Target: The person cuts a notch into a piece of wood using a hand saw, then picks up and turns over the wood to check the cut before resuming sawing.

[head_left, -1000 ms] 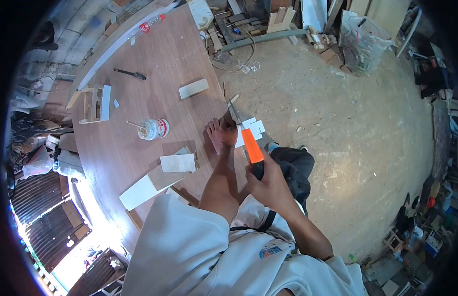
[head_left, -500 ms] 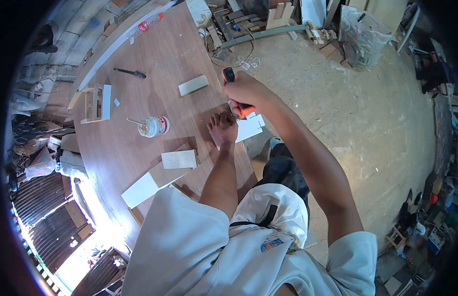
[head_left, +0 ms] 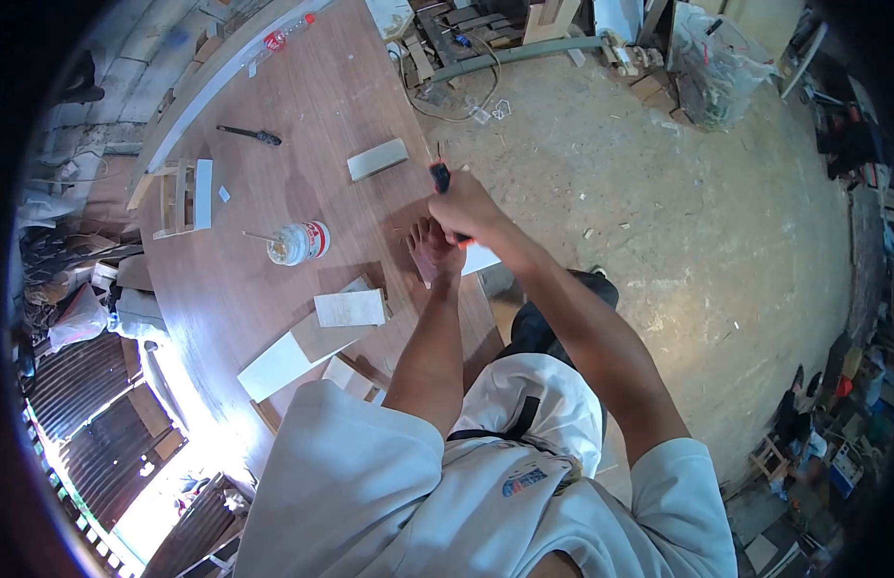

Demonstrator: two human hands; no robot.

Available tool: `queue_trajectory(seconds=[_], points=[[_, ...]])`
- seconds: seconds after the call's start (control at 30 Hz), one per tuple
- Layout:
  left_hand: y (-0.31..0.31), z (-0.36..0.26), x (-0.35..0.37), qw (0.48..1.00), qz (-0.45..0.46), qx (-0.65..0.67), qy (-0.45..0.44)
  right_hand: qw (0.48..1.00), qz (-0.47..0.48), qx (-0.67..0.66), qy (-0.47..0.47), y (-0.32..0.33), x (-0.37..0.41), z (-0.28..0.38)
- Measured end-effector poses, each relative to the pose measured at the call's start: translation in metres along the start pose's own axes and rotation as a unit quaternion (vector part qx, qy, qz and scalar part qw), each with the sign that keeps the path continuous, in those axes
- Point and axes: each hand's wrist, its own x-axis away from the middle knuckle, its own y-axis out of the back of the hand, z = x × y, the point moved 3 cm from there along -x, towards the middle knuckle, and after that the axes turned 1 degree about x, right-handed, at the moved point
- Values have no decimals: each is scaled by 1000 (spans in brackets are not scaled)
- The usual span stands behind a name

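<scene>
My right hand (head_left: 466, 207) is closed around the orange-and-black handle of what looks like a handsaw (head_left: 440, 175), just over the table's right edge; its blade cannot be made out. Flat on the table beside it, my left hand (head_left: 434, 252) has its fingers spread and presses on a white board (head_left: 479, 258). That board sticks out past the edge, and my right hand and forearm cover much of it. A small white block (head_left: 377, 160) lies beyond my hands. Nearer my body, another white block (head_left: 349, 309) rests by a longer white-faced piece (head_left: 275, 370).
On the wooden table (head_left: 312, 106) stand an open jar (head_left: 298, 244) with a stick in it and a small wooden frame (head_left: 185, 197). A dark brush-like tool (head_left: 249, 134) and a plastic bottle (head_left: 289, 33) lie farther off. Scrap wood and a clear plastic bag (head_left: 721, 72) line the floor's far side.
My right hand has moved slightly down and toward my left hand with the handle, now covering more of the white board. My left hand stays in place. A leg below has shifted right.
</scene>
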Motion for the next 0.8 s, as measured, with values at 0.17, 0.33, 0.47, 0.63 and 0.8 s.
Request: queue_trajectory(seconds=[0.17, 0.33, 0.47, 0.63, 0.8], points=[[0, 2, 3, 999, -25, 41, -22, 956, -185, 52, 220, -9, 79, -75], [4, -8, 0, 994, -58, 60, -72, 978, -162, -30, 125, 2, 128, -71], [12, -10, 0, 996, -38, 33, -71, 979, -135, -43, 144, -4, 178, -49], [0, -6, 1, 995, -38, 57, -76, 986, -105, -91, 92, -2, 226, -50], [-5, -7, 5, 993, -31, 76, -88, 970, -168, 1, 174, 1, 159, -77]])
